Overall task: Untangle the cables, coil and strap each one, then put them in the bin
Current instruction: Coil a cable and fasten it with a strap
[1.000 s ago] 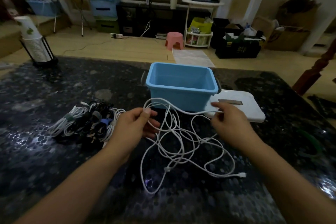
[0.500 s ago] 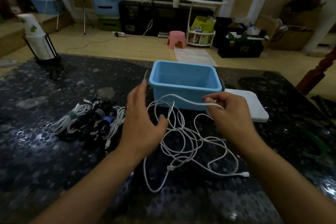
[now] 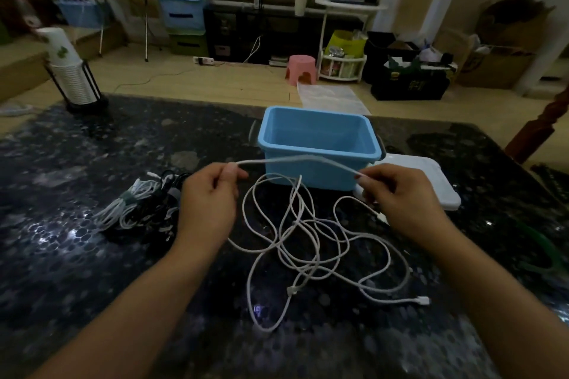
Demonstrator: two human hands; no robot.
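A tangled white cable (image 3: 308,243) lies in loose loops on the dark table (image 3: 92,271) in front of an empty blue bin (image 3: 317,160). My left hand (image 3: 209,203) pinches one stretch of this cable between thumb and fingers. My right hand (image 3: 403,197) pinches the same stretch further along, so a span of cable runs between the two hands above the table. One plug end (image 3: 423,300) rests on the table at the lower right. A heap of strapped white and black cables (image 3: 138,209) sits to the left of my left hand.
The bin's white lid (image 3: 431,184) lies flat to the right of the bin. A stack of paper cups in a black wire holder (image 3: 72,71) stands at the table's far left. A green object (image 3: 542,252) lies near the right edge.
My left hand let go of the cable loops, opened, then took hold of the strand again. The span between both hands is now stretched out and raised.
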